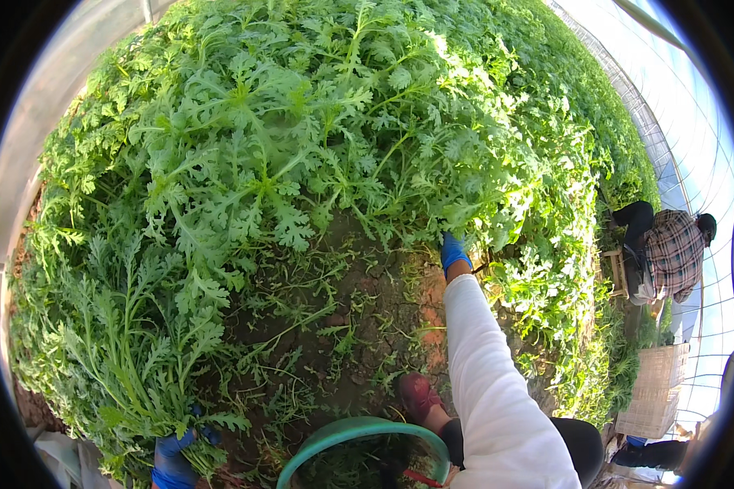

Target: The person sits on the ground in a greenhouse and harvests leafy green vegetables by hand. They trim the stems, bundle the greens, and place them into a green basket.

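My left hand [176, 455], in a blue glove, is shut around the stems of a bunch of leafy greens [137, 360] at the lower left. The bunch fans upward, with lobed leaves like those of garland chrysanthemum. My right hand [454, 252], gloved in blue too, reaches low into the edge of the standing greens [269, 177]. Leaves cover its fingers, so what it grips cannot be seen. Below it lies bare soil [397, 293] strewn with cut stems and loose leaves. A green plastic basin [367, 425] stands at the bottom, with a red object [424, 478] at its edge.
My dark red shoe [419, 394] is planted beside the basin. At the right, a person [673, 253] in a plaid shirt sits on a low wooden stool [615, 272]. Near them stands a pale crate [651, 388]. Greenhouse film [27, 159] bounds the left side.
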Demonstrator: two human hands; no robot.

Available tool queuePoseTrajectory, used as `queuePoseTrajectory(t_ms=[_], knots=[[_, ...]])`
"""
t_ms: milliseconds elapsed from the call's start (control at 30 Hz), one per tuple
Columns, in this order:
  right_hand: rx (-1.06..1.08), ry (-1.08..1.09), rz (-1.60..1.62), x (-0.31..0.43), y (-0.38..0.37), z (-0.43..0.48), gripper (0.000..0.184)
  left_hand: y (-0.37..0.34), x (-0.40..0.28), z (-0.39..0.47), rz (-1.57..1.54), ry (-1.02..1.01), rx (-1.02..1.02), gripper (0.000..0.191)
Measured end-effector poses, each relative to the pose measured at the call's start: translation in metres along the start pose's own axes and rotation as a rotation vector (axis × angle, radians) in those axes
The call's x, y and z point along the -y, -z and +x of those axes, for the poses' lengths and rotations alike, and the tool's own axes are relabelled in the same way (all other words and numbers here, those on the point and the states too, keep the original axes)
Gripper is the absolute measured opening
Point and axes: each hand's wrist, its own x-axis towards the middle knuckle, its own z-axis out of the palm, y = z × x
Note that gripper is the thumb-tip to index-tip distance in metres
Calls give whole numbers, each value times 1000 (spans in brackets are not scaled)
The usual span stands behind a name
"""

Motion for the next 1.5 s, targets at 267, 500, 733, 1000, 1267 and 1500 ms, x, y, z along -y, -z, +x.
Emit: queuePoseTrajectory(t_ms=[267,500,733,1000,1267,1500], knots=[[302,-549,176,52,23,-41,17,6,5,-10,13,-93,-19,47],[72,-981,1410,205,99,-122,10,-4,-1,-59,-182,-153,227,44],[66,-735,1953,431,205,-118,20,-55,-54,-157,-153,-503,698,45],[662,-224,1414,593,308,-188,53,-50,-71,-258,12,-899,474,65],[1454,348,1274,554,367,-281,50,-54,-20,-281,83,-679,166,38],[1349,674,857,535,411,-320,55,-86,28,-297,154,-872,246,40]])
